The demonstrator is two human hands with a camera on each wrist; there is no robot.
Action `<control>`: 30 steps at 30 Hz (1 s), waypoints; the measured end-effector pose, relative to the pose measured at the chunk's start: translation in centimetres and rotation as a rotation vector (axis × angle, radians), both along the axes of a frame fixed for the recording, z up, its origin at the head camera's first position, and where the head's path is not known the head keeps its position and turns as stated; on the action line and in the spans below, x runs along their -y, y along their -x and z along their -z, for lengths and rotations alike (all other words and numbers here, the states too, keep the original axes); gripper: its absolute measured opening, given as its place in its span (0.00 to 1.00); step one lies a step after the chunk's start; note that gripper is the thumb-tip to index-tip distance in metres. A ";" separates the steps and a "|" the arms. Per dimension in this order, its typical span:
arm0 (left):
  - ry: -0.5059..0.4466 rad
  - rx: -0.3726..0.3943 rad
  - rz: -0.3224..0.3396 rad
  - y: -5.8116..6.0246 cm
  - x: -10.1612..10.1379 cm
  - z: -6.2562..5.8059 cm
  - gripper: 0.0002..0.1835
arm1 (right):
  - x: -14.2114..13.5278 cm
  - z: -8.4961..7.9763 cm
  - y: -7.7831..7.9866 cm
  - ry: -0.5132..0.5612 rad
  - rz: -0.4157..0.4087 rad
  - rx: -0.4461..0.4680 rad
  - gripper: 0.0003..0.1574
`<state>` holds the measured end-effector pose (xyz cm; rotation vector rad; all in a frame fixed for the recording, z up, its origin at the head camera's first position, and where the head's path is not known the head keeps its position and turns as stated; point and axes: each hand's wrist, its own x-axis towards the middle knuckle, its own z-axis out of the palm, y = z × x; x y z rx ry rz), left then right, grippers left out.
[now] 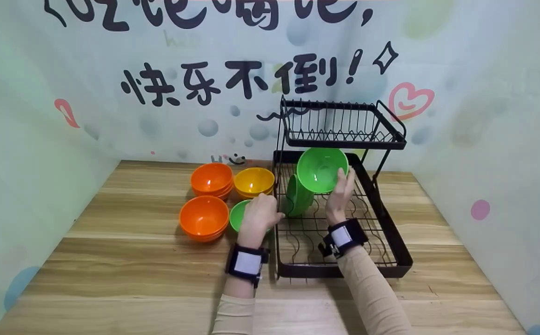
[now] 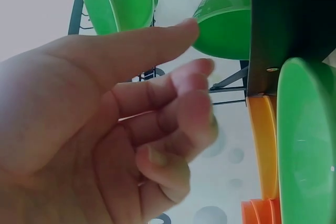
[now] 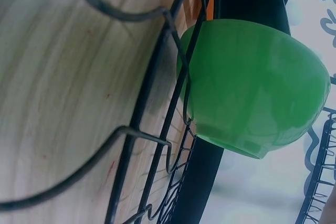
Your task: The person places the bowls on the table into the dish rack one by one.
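Observation:
A green bowl (image 1: 322,170) is tilted above the lower tier of the dish rack, its inside toward the head view. My right hand (image 1: 342,193) grips it at the right side, thumb at the rim. Below it to the left, another green bowl (image 1: 300,200) stands on edge in the rack; the right wrist view shows its outside (image 3: 257,82). My left hand (image 1: 261,214) is over a third green bowl (image 1: 238,215) on the table, partly hiding it. In the left wrist view, my left fingers (image 2: 194,114) curl loosely around nothing, with that bowl (image 2: 307,145) off to the side.
The black two-tier dish rack (image 1: 402,256) stands on the wooden table (image 1: 125,260), its upper tier (image 1: 344,143) over the back. Left of it are stacked orange bowls (image 1: 211,179), more orange bowls (image 1: 203,217) in front, and yellow bowls (image 1: 254,180). A printed cloth wall (image 1: 181,130) rises behind.

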<state>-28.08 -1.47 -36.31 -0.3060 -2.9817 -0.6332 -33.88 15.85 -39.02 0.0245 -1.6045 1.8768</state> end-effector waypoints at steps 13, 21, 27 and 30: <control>0.048 0.051 0.011 -0.4 0.0 0.1 0.11 | -0.2 0.0 0.7 0.076 0.203 0.107 0.27; 0.073 0.086 0.020 -0.4 0.0 0.2 0.09 | -0.4 0.0 0.7 0.086 0.245 0.179 0.35; 0.072 0.134 0.025 -0.5 -0.1 0.1 0.10 | -0.5 0.1 0.8 -0.008 0.289 0.261 0.41; 0.072 0.147 0.028 -0.6 -0.2 0.1 0.13 | -0.5 0.2 0.7 -0.044 0.291 0.299 0.43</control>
